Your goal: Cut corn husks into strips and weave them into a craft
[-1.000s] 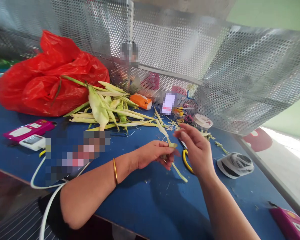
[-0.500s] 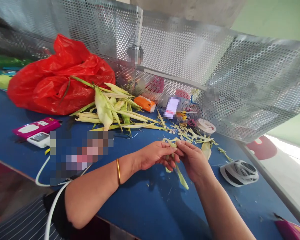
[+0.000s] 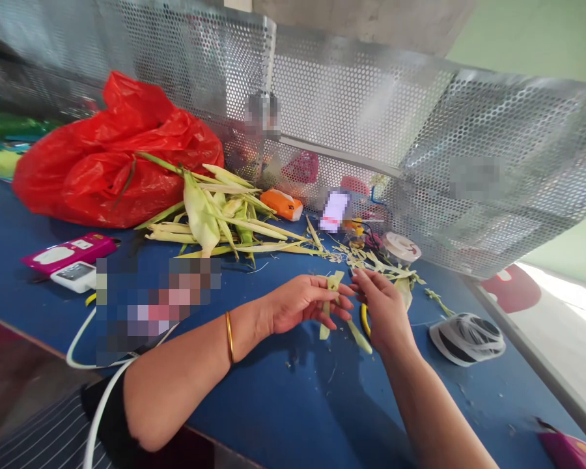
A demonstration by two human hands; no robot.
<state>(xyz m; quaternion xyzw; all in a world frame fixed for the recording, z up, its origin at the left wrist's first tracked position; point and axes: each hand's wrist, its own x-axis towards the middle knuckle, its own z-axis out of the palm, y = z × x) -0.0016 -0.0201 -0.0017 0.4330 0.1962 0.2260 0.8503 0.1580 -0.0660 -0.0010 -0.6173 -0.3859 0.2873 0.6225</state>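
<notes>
The left hand point(image 3: 303, 303) pinched a leafy strip point(image 3: 335, 281) above the counter point(image 3: 273, 407), perhaps to keep its fold shut. The right hand point(image 3: 385, 305) bunched its fingers close by; I couldn't tell if they held anything.

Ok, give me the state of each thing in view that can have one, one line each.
Left hand: holding a pale green leafy strip, fingers partly spread
Right hand: fingertips drawn together, contents unclear
Red plastic bag: crumpled, bulging
Long green and cream leaves: loosely piled
Small orange and white packet: open or shut unclear
Bright rectangular phone screen: lit, image pixelated
Yellow curved handle: partly hidden
Gold round bangle: worn
</notes>
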